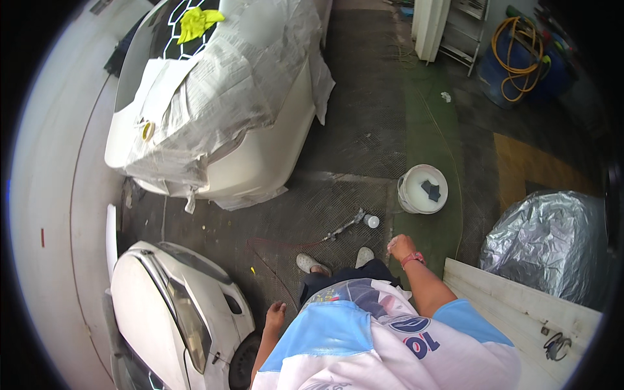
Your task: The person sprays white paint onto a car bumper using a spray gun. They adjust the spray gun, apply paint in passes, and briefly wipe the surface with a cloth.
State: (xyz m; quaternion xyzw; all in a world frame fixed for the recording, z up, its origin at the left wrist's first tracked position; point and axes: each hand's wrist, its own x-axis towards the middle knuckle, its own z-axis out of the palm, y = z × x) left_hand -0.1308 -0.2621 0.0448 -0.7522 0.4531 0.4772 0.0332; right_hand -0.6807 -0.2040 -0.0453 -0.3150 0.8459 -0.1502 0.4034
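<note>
From where I monitor the head camera, a smooth white wall (pixel 52 195) curves along the far left. Beside it, low down, stands a white car with dark windows (pixel 188 292). Above that is a 2nd car, a larger white one draped in pale, wrinkled masking sheets (pixel 227 94); a small yellow ring-shaped roll (pixel 148 131) sits on the sheets and a crumpled bright yellow-green cloth (pixel 198 25) lies near their top edge.

Next comes the wearer's left hand (pixel 275 315), hanging low over the dark floor (pixel 214 227), fingers loosely curled; I cannot tell whether it grasps anything. Ahead of the wearer's 2 pale clogs (pixel 312 262), a metallic spray gun with a round white cup (pixel 370 221) lies on the floor, a thin reddish hose (pixel 279 246) trailing leftward from it.

To the right of the gun I see the right hand (pixel 403 246), a red-patterned band (pixel 412 259) at its wrist. Its fingers are bent inward; I cannot tell whether they grip something. The round white plastic bucket (pixel 404 199) stands just beyond this hand, apart from it, with whitish contents and a dark grey, flat, angular piece (pixel 430 190) inside.

Farther right, a long off-white panel (pixel 500 305) bears a black looped cable (pixel 557 347). Behind it are a crinkled silver sheet (pixel 546 244) and, higher up, a blue barrel (pixel 497 88) hung with an orange coiled hose (pixel 520 49).
</note>
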